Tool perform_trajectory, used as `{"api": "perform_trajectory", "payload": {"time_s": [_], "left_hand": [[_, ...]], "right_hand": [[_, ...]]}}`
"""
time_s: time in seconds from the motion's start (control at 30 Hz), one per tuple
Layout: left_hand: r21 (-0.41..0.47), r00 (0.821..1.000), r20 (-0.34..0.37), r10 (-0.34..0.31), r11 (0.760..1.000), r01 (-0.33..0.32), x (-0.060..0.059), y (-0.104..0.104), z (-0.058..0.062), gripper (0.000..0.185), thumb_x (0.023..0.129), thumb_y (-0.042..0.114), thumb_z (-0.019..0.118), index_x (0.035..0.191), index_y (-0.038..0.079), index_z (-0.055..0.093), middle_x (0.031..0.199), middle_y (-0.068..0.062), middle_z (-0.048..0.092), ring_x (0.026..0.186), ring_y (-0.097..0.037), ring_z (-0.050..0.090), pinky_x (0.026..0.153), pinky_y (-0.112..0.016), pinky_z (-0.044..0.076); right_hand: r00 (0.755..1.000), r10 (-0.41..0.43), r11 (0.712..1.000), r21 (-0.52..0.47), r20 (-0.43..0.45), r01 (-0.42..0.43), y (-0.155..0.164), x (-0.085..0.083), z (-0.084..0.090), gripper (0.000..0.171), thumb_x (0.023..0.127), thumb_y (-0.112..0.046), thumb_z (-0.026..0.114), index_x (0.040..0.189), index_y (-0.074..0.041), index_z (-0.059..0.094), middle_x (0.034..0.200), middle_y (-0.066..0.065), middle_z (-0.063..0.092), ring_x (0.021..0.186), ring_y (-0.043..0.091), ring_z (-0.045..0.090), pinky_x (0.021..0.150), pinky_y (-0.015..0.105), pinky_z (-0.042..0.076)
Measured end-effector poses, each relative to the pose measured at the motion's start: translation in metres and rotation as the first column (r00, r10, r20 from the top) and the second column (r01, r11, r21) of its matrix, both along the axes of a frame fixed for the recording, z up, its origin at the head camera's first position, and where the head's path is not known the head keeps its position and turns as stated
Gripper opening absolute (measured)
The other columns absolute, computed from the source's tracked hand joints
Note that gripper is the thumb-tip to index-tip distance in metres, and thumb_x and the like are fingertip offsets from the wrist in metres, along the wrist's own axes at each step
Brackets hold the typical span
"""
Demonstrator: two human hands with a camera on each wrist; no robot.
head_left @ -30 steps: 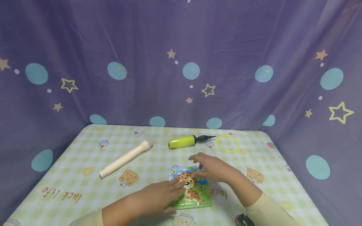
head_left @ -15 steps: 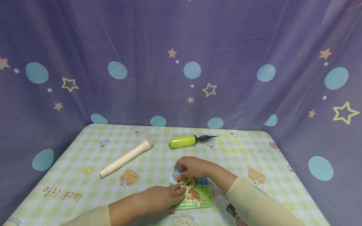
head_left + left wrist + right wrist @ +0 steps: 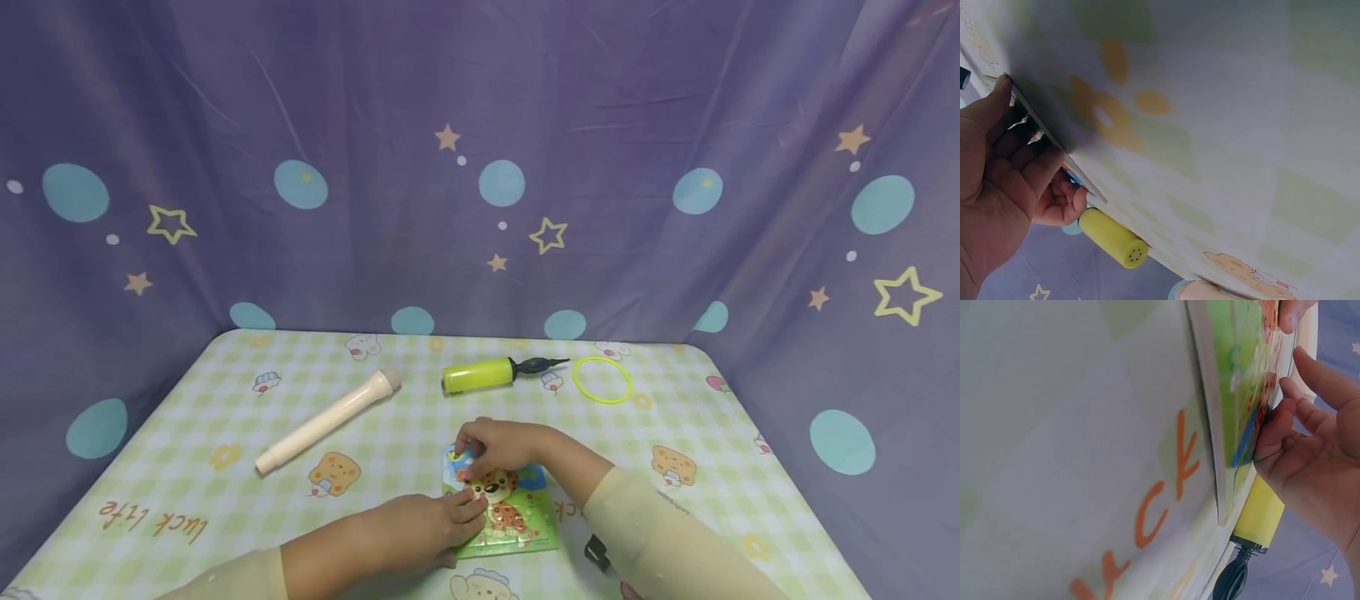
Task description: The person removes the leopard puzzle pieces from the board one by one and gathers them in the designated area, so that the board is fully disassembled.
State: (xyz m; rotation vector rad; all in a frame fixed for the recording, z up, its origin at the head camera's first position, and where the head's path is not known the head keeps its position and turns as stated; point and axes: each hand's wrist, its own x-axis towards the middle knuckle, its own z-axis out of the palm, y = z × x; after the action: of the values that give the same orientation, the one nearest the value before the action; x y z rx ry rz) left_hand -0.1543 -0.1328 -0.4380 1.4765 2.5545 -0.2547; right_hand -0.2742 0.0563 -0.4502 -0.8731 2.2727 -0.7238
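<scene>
Counts on the checked table: two hands, four loose things.

Two hands meet at the lower middle of the head view: one left hand (image 3: 420,529) and one right hand (image 3: 498,444). Under them lies one leopard puzzle board (image 3: 517,521). One cream tube (image 3: 324,421) lies to the left of centre. One yellow-green hand pump (image 3: 480,374) sits just above centre, and one thin yellow ring (image 3: 602,380) lies to its right. One checked tablecloth (image 3: 187,467) covers the table, and one purple backdrop (image 3: 375,100) fills the upper frame.
</scene>
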Motion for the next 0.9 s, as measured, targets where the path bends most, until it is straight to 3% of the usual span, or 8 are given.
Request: {"api": "perform_trajectory", "payload": {"time_s": [0.4,0.73,0.9], "left_hand": [[0.008,0.999,0.030,0.021,1.000,-0.021,-0.0008,0.0004,-0.0001,0.061,0.094,0.045,0.059,0.148,0.021,0.046,0.156,0.002,0.039,0.143,-0.017,0.039,0.092,-0.023,0.053],[-0.006,0.999,0.027,0.022,1.000,-0.022,-0.0009,0.0006,0.0006,0.061,0.094,0.045,0.059,0.148,0.021,0.046,0.156,0.001,0.039,0.142,-0.017,0.039,0.095,-0.023,0.052],[-0.006,1.000,0.012,0.014,1.000,-0.014,-0.0003,0.0013,0.0017,0.061,0.093,0.045,0.060,0.147,0.021,0.047,0.155,0.001,0.040,0.142,-0.017,0.040,0.096,-0.022,0.051]], "right_hand": [[1.000,-0.006,1.000,-0.015,0.007,0.006,0.0011,-0.0019,-0.0007,0.029,0.088,-0.027,0.075,0.111,-0.026,0.059,0.114,-0.003,0.050,0.108,0.013,0.049,0.095,0.034,0.044],[1.000,-0.019,0.999,-0.036,-0.004,0.019,0.0019,-0.0045,-0.0054,0.032,0.089,-0.021,0.073,0.117,-0.024,0.057,0.104,-0.003,0.053,0.094,0.012,0.052,0.084,0.028,0.045],[0.999,-0.052,0.998,-0.042,-0.003,0.052,0.0009,-0.0028,-0.0039,0.024,0.089,-0.019,0.073,0.109,-0.020,0.060,0.097,-0.004,0.059,0.087,0.010,0.054,0.078,0.026,0.047]]}}
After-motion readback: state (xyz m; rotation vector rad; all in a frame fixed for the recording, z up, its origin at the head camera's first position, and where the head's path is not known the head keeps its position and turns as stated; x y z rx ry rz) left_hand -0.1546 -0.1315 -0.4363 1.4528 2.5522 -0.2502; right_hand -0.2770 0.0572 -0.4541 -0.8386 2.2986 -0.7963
